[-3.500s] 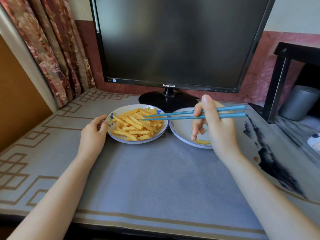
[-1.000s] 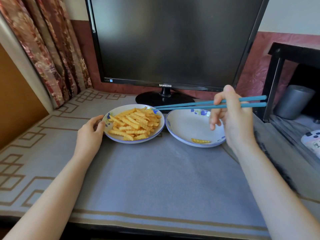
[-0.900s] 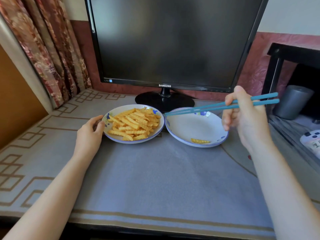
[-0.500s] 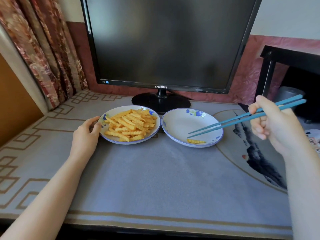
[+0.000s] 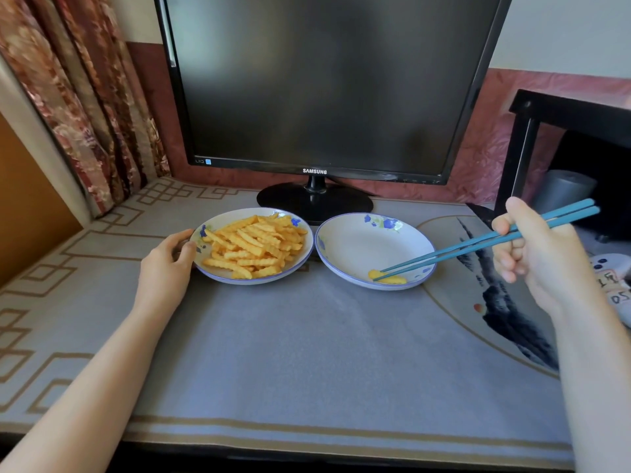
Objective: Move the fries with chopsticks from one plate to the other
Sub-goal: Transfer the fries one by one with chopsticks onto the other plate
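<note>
Two white plates with blue flowers stand side by side before the monitor. The left plate (image 5: 208,268) carries a heap of crinkle-cut fries (image 5: 254,245). The right plate (image 5: 355,244) holds a single fry (image 5: 392,278) near its front rim. My left hand (image 5: 167,264) grips the left plate's left rim. My right hand (image 5: 536,257), to the right of the right plate, holds a pair of blue chopsticks (image 5: 485,241). The chopstick tips slant down to the left and touch the single fry.
A black monitor (image 5: 321,83) on a round base (image 5: 314,203) stands just behind the plates. A grey patterned mat (image 5: 307,353) covers the table. A black shelf (image 5: 573,110) with a grey cylinder (image 5: 560,191) is at the right, curtains (image 5: 75,97) at the left.
My right hand drew back to the right from over the fries plate, and the chopstick tips swung down onto the single fry in the right plate. My left hand stayed on the left plate.
</note>
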